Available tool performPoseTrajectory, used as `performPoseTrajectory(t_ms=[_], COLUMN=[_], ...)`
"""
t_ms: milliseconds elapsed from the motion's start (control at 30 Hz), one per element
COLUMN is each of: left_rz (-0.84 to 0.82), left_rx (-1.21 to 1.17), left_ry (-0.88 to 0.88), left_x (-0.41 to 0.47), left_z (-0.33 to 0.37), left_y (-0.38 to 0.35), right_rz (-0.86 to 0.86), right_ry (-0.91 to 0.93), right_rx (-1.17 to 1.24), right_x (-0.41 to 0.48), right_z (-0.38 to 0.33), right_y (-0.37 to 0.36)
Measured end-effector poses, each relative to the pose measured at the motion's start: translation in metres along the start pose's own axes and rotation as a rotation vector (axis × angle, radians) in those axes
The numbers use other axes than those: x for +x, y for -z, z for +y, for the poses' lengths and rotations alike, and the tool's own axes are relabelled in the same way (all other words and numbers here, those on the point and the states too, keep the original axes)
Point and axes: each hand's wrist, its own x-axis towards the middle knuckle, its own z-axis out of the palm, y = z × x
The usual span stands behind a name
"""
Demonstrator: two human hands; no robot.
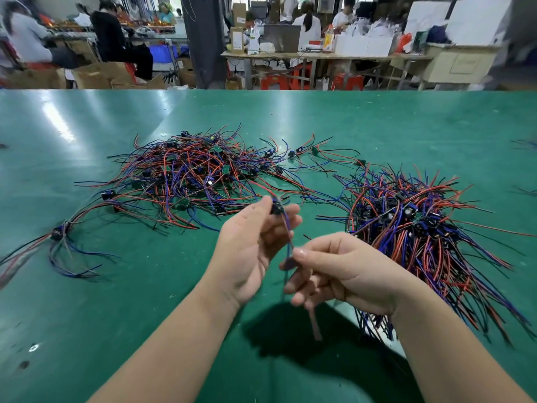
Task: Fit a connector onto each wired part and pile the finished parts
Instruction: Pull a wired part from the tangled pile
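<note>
My left hand point(252, 242) pinches a small dark wired part point(277, 207) between thumb and fingers, above the green table point(145, 286). Its blue and red wires point(287, 234) hang down to my right hand point(343, 271), which pinches them lower down; the wire ends below are blurred. A loose heap of wired parts point(191, 175) with red, blue and black wires lies behind the hands at centre left. A denser pile of wired parts point(421, 231) lies to the right, its wires fanning toward me.
A small bunch of wired parts point(61, 234) lies at the left. A few stray parts point(313, 152) sit between the two piles. Beyond the table's far edge, people sit at other benches with boxes and red stools.
</note>
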Motion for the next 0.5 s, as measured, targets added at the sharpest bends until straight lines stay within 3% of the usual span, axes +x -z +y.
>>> performPoseTrajectory(t_ms=[67, 133, 233, 333, 500], left_rz=[0.108, 0.152, -0.011, -0.223, -0.277], left_rx=[-0.096, -0.016, 0.291, 0.465, 0.528], left_ry=[0.06, 0.058, 0.097, 0.135, 0.126], left_x=[0.002, 0.002, -0.004, -0.012, -0.011], left_z=[0.011, 0.019, 0.015, 0.004, 0.004], left_y=[0.004, 0.009, 0.009, 0.004, 0.005], right_rz=[0.016, 0.161, 0.313, 0.381, 0.459], right_ry=[0.016, 0.103, 0.257, 0.338, 0.41], right_rx=[-0.113, -0.11, 0.075, 0.035, -0.038], right_x=[0.002, 0.007, 0.013, 0.012, 0.007], right_z=[0.003, 0.004, 0.001, 0.0, -0.002], right_y=[0.0, 0.0, 0.0, 0.0, 0.002])
